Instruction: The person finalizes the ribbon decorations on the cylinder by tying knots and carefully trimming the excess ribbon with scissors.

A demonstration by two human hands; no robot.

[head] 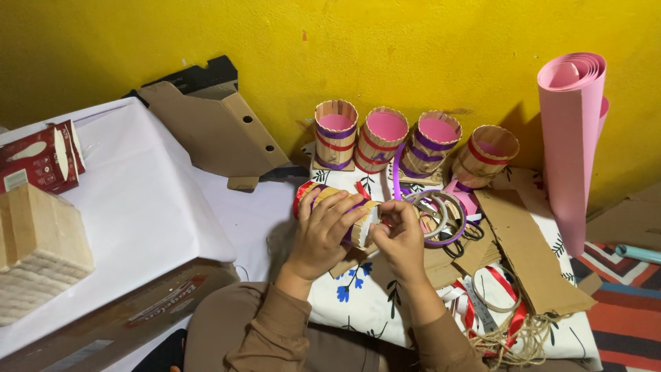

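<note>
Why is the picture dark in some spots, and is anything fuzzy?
Head view: light falls unevenly, the yellow wall bright in the middle, dim in the upper left corner; the pink paper roll casts a shadow on it; the left hand and right hand look slightly soft; no glare.

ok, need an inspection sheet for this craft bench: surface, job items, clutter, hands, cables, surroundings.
Surface: white floral-print cloth over the work area.
Job's things: wooden craft-stick cup with purple and red bands, held on its side.
Clutter: four finished pink-lined stick cups, tape rings, cardboard strips, red ribbon and twine.
Grippers: left hand wraps the cup; right hand pinches at its end.
Cables: nothing seen.
Surroundings: yellow wall, rolled pink foam sheet, folded cardboard box.
</note>
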